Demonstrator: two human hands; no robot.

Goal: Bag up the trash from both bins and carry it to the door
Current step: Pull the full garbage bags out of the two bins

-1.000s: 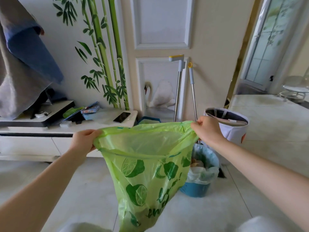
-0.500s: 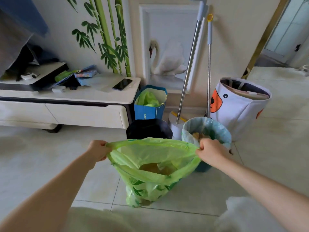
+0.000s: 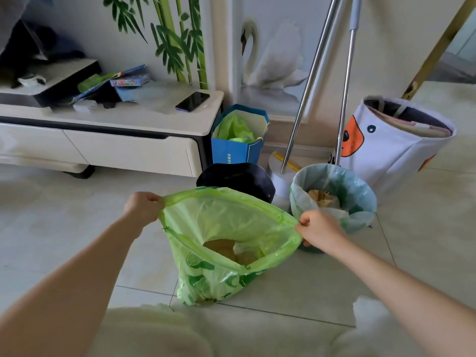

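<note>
Pale floor tiles (image 3: 322,279) ran up to a low white desk (image 3: 144,124) with a phone (image 3: 192,101) on top. Over the floor hung the green trash bag (image 3: 221,274), mouth stretched wide, its base touching the tiles. Just beside it stood a lined bin (image 3: 334,194). The left hand (image 3: 142,208) and right hand (image 3: 319,229) each pinched the bag's rim.

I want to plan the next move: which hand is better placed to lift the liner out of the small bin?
Right. The right hand holds the green bag directly beside the lined bin; the left hand is across the bag.
</note>
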